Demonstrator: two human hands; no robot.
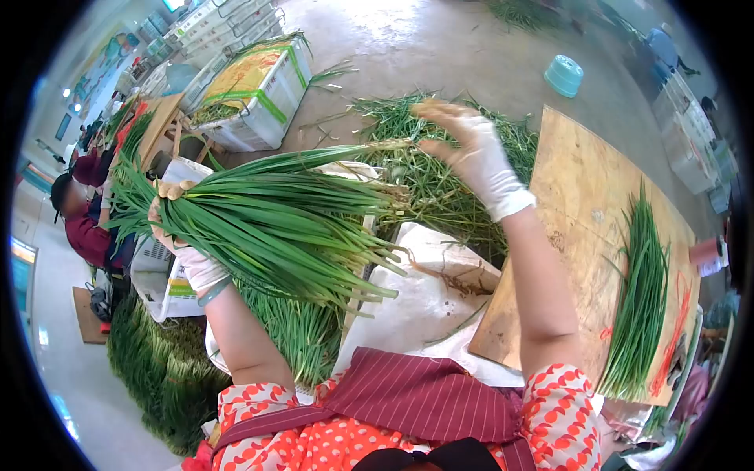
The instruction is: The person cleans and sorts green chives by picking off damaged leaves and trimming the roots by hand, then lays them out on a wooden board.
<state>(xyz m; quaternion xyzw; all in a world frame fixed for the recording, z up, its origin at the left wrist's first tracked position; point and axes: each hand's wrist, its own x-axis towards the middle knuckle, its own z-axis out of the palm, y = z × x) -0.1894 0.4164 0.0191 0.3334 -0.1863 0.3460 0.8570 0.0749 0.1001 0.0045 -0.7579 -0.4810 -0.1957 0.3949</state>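
Note:
My left hand [169, 218], in a pale glove, is closed round a thick bunch of long green garlic chives [287, 224] by its leafy end. The bunch lies sideways in the air, its pale cut ends fanned out to the right. My right hand [471, 149], also gloved, is raised just beyond those ends, fingers stretched and thumb apart. One stalk that sticks out above the others reaches close to its thumb. Below the bunch, more chives [290, 330] lie in front of me, beside a white sheet [400, 275] with brown scraps on it.
A heap of loose leaves [440, 180] covers the floor ahead. To the right, a wooden board [565, 235] carries a chive bundle [640, 306] and red ties [674, 337]. A white crate [271, 102], a turquoise tub [564, 76] and stacked chives [165, 369] surround me. A person [86, 228] sits at left.

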